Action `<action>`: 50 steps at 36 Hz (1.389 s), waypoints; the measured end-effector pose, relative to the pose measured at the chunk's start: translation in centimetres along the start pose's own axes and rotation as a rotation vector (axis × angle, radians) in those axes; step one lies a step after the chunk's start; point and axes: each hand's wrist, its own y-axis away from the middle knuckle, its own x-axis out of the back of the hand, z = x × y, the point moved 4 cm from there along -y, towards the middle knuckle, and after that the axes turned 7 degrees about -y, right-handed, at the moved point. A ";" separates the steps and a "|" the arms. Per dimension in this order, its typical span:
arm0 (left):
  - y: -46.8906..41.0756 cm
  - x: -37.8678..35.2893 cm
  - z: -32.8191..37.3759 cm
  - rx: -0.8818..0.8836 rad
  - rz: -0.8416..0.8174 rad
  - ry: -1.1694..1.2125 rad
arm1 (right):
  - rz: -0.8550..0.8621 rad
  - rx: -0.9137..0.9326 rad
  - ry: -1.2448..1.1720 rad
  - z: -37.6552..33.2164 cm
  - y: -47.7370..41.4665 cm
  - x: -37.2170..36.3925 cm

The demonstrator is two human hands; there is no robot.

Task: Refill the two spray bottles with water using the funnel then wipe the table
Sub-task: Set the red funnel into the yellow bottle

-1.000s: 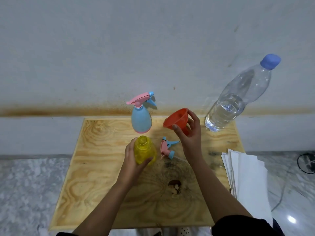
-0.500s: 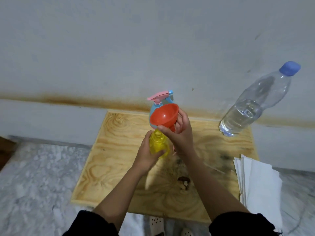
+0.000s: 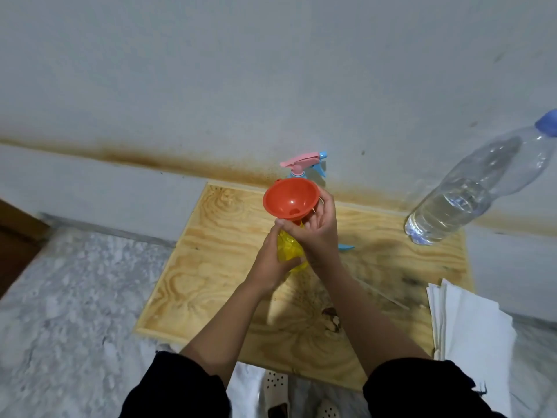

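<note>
Pale wall behind, low wooden table (image 3: 211,267) in front, and the first fill is only just being set up. The left hand (image 3: 269,268) grips the yellow bottle (image 3: 287,251) upright at mid-table; the right hand (image 3: 318,233) pinches the red funnel (image 3: 291,202) by its neck over the bottle's mouth, though fingers hide whether it is seated. No water looks poured: the water bottle (image 3: 470,200) stands capped, far right. The blue spray bottle (image 3: 301,161) waits behind, sprayer on. Paper towels (image 3: 470,327) lie near right, so both fills and the wiping remain.
</note>
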 end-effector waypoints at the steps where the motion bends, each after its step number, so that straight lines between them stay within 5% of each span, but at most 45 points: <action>1: 0.0 0.0 0.0 -0.003 -0.002 -0.001 | 0.000 0.003 0.005 0.1 0.0 0.0; 19: 0.8 -0.3 -0.5 -0.016 0.036 0.073 | -0.011 0.023 0.086 2.2 0.7 1.9; 28: 1.1 -0.4 -1.2 -0.017 0.178 -0.029 | -0.024 0.028 0.137 2.2 1.1 2.4; 39: 2.3 -0.2 -0.5 0.006 0.163 -0.155 | -0.087 -0.087 0.210 1.9 1.1 3.8; 50: 6.9 -2.1 1.1 0.138 0.171 -0.426 | -0.092 -0.127 0.845 0.6 3.8 12.4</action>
